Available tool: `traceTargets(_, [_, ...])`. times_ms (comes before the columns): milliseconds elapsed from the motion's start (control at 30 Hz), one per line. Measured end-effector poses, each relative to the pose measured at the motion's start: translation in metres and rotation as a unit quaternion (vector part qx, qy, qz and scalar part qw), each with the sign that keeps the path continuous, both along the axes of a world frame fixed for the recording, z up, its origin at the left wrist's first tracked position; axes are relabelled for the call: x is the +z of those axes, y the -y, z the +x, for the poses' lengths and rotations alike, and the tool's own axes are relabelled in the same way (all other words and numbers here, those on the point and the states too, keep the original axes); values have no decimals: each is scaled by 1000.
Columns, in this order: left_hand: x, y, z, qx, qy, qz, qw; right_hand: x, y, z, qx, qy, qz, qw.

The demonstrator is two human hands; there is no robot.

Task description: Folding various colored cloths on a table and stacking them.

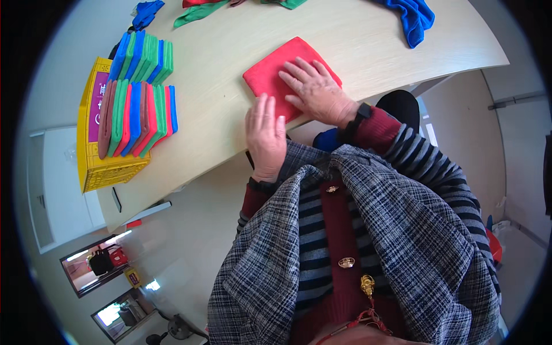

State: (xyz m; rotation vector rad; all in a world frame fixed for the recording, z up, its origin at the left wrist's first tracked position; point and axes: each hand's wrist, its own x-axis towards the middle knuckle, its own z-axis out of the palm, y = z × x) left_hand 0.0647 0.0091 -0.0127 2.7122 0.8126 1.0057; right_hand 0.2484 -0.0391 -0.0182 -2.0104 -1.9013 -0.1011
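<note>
A folded red towel [276, 68] lies flat on the pale wooden table, close to its near edge. Across its right half rests my right hand [318, 92], palm down with the fingers spread. At the towel's lower left corner is my left hand [266, 135], its fingers stretched out and pointing away from me. The left fingertips are at the towel's edge; whether they press on it I cannot tell. Neither hand grips anything.
Two rows of folded towels in green, blue, red and brown [138, 118] stand on edge at the left, beside a yellow box [89, 123]. Loose blue cloth [415, 26] lies at the far right, and green cloth [201, 14] at the far edge.
</note>
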Motion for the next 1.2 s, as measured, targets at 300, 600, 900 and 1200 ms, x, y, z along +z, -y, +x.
traceTargets(300, [-9, -12, -5, -49, -87, -9, 995, -5, -2, 24, -7, -29, 8, 1000])
traceTargets(600, [-7, -77, 39, -14, -133, -10, 991, 1, -35, 11, -44, -13, 8, 999])
traceTargets(900, [-24, -79, 47, -4, -164, -49, 985, -11, -26, 28, -39, -6, 2, 999])
traceTargets(1200, [-24, -60, 34, 73, -161, -67, 982, -3, -20, 23, -9, -8, 3, 1000])
